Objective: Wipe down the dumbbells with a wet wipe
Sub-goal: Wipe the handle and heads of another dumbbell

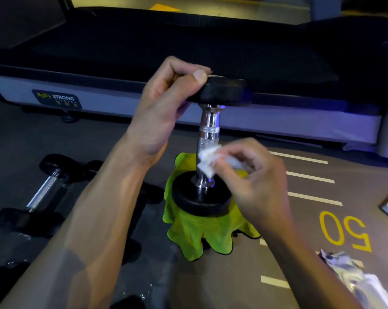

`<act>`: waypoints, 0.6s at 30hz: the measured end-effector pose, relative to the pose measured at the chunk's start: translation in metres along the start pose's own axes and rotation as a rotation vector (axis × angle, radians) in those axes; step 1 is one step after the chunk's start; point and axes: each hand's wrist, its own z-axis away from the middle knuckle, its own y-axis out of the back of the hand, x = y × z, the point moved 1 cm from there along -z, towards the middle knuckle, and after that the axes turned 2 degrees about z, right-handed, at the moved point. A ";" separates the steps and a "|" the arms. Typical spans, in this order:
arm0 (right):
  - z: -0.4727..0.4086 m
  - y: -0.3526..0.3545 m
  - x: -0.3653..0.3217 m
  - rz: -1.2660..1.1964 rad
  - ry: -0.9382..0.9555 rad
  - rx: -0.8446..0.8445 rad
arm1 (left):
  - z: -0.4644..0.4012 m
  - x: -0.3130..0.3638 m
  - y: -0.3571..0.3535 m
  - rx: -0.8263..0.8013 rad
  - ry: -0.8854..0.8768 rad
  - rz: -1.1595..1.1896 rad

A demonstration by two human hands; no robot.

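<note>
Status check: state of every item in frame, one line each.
Upright dumbbell: standing on end on the green cloth, top plate gripped.
Left hand: grips the top plate's rim.
Right hand: pinches the wet wipe.
Wet wipe: crumpled, pressed against the lower handle.
Green cloth: spread on the floor, rumpled.
Second dumbbell: lying on its side, untouched.
Wipe packet: on the floor; open or sealed unclear.

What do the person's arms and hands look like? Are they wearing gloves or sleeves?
No gloves and no sleeves show. Both forearms are bare all the way to the edge of the picture. The left hand and the right hand are bare too, with no rings, watch or bracelet in view. The thumbnail on the left hand looks short and plain.
</note>
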 end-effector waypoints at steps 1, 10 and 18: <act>-0.005 0.000 -0.003 -0.035 0.013 0.052 | 0.000 0.000 0.001 -0.002 -0.003 -0.007; 0.012 0.001 0.009 0.067 -0.089 -0.179 | 0.002 0.002 0.006 0.061 -0.217 -0.239; 0.012 0.002 0.009 0.083 -0.189 -0.237 | 0.013 0.003 0.014 0.097 -0.223 -0.361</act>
